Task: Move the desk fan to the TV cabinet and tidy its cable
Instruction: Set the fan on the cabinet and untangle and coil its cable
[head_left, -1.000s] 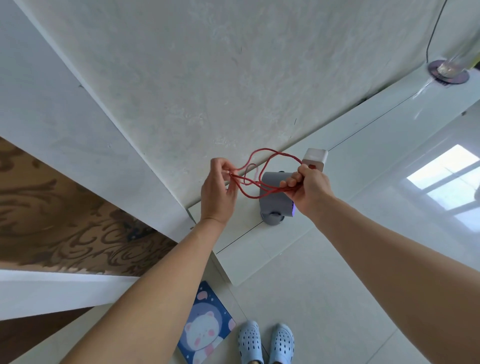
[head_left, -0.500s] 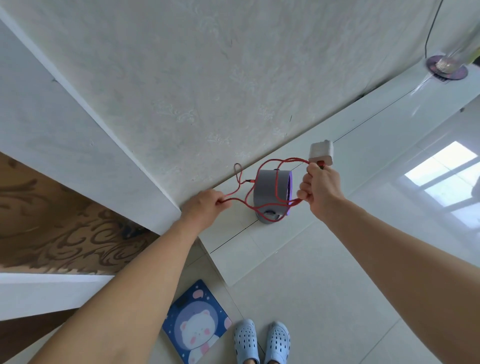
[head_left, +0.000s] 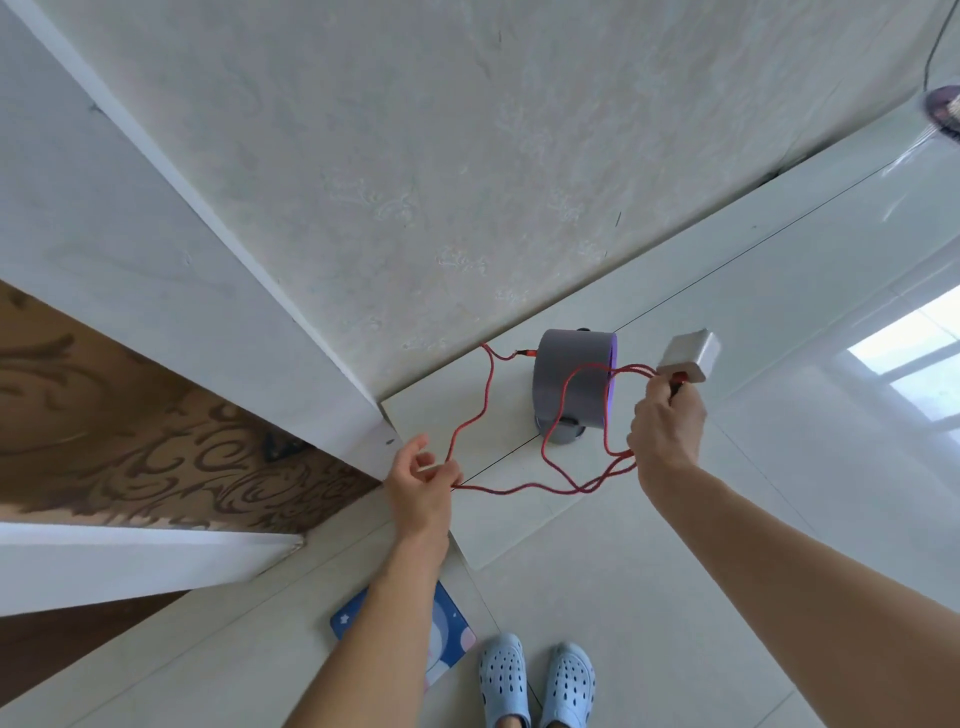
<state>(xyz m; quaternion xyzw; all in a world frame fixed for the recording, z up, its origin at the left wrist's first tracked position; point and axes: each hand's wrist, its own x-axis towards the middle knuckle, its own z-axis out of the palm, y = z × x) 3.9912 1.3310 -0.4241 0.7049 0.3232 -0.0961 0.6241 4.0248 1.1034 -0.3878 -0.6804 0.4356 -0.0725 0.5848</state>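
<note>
Right grip (head_left: 667, 423): fingers curled round gathered loops of the red cable (head_left: 470, 423) just below the white plug adapter (head_left: 688, 356). Left grip (head_left: 423, 480): thumb and fingers pinching the same cable further along, low at the front edge of the TV cabinet (head_left: 779, 291). Drawn wider apart than 1 second ago, when both sat close together over the grey desk fan (head_left: 571, 384) with a tight coil between them; now slack strands sagging across the worktop. Fan already standing upright on the cabinet, cable plugged into its back. Probably unwinding to re-coil more neatly, so tidying only partway done. No containers anywhere in view.
</note>
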